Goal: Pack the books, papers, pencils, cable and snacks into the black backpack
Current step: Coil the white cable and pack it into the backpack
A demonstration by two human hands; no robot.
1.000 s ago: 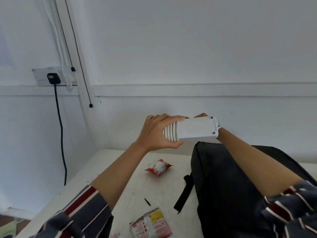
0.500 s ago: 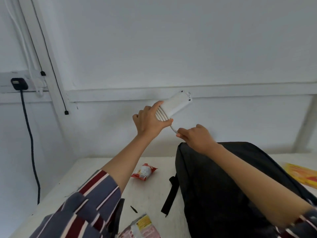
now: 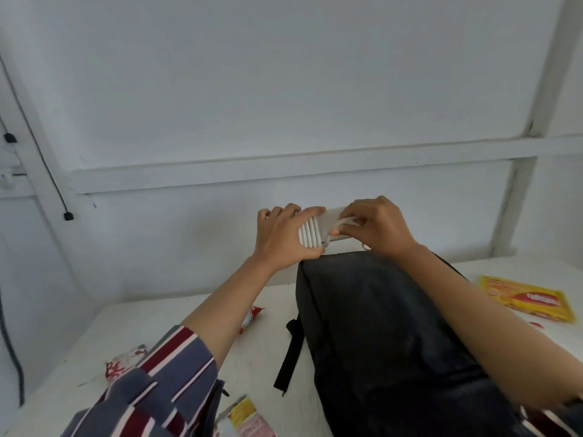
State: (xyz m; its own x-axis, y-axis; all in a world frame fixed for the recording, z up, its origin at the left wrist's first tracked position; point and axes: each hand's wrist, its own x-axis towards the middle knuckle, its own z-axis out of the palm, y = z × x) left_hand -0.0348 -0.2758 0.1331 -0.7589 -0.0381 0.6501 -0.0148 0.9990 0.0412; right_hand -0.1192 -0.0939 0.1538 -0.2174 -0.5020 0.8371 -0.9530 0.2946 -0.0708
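Left hand [image 3: 284,234] grips white cable [image 3: 310,233] coils on power strip [image 3: 329,220]; right hand [image 3: 375,228] pinches loose end; coils may unravel above black backpack [image 3: 394,326].

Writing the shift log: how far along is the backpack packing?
Done: nothing visibly packed; the black backpack shows no open compartment. In hand: the left hand grips a white block wound with white cable, the right hand pinches a loop of it. Left: the yellow snack packet and three other snack packets on the table. No books, papers or pencils in view.
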